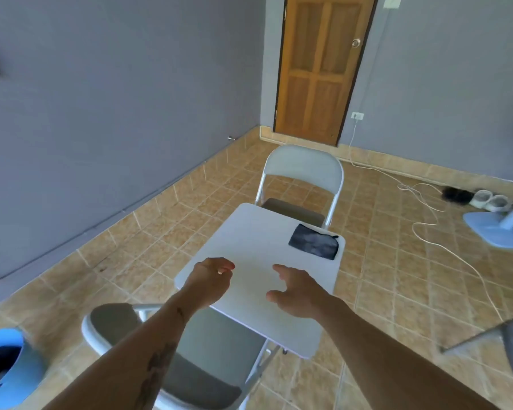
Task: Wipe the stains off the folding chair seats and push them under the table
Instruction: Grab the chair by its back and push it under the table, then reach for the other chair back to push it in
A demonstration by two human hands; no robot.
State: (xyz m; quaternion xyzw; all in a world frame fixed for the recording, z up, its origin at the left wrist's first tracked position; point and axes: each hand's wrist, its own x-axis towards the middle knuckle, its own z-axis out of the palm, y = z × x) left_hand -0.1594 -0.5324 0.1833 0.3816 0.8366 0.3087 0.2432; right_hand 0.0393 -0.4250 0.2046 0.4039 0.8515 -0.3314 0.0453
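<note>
Both hands, left hand and right hand, hover empty, fingers spread, over the bench; risk: cloth at 2 o'clock may slide off the edge when grabbed.

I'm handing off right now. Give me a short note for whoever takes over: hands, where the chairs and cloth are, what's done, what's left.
Left hand: empty, fingers loosely curled, over the table's near edge.
Right hand: empty, open, over the table.
Dark cloth: lying on the table's far right corner, not picked up.
Near chair: seat partly under the table. Far chair: seat partly under the opposite side.
Done: can't tell whether either seat has been wiped; stains aren't discernible.
Left: probably take the cloth, check and wipe both seats, push both chairs fully in.
</note>
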